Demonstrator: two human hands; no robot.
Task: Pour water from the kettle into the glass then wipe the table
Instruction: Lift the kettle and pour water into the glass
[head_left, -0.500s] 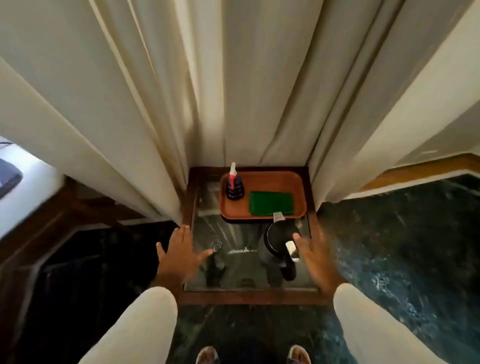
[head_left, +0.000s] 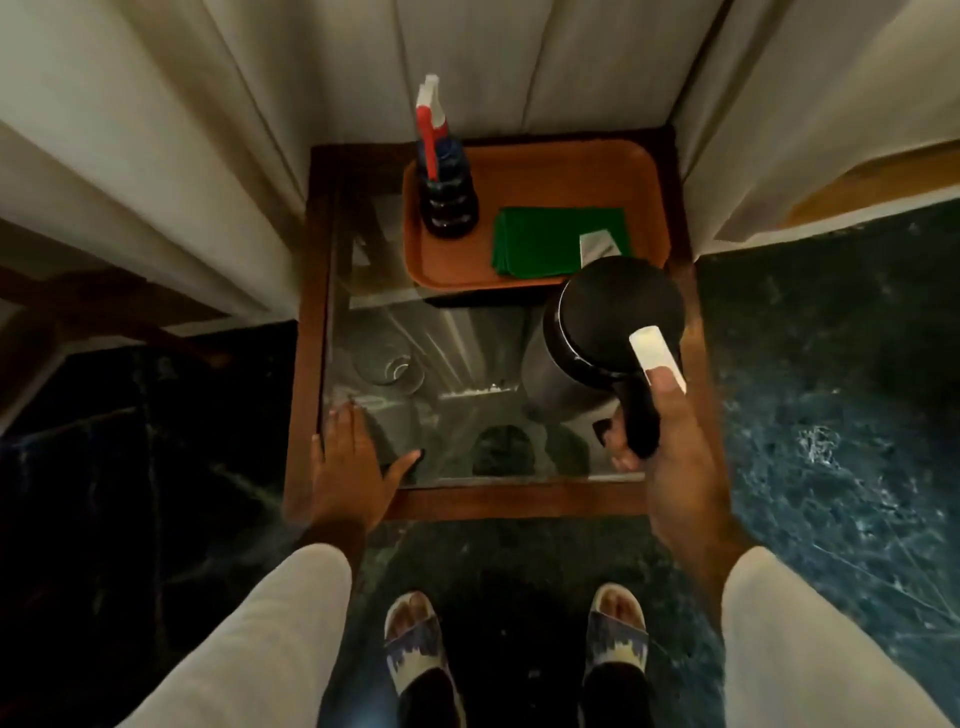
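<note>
A black kettle (head_left: 613, 317) with a white lid tab stands on the right side of a small glass-topped table (head_left: 467, 501). My right hand (head_left: 670, 441) is closed around its black handle, thumb on the tab. A clear drinking glass (head_left: 389, 371) stands upright on the left part of the glass top. My left hand (head_left: 348, 467) lies flat and open on the table's front left corner, just in front of the glass and apart from it. A folded green cloth (head_left: 545, 241) lies in the orange tray (head_left: 561, 166) at the back.
A dark spray bottle (head_left: 444, 182) with a red and white trigger stands in the tray's left end. Cream curtains (head_left: 519, 62) hang close behind and on both sides of the table. Dark green marble floor (head_left: 831, 389) surrounds it. My sandalled feet are below.
The view has come closer and tilted down over the table. My right hand has closed on the kettle handle. My left hand has settled flat on the table's front left corner.
</note>
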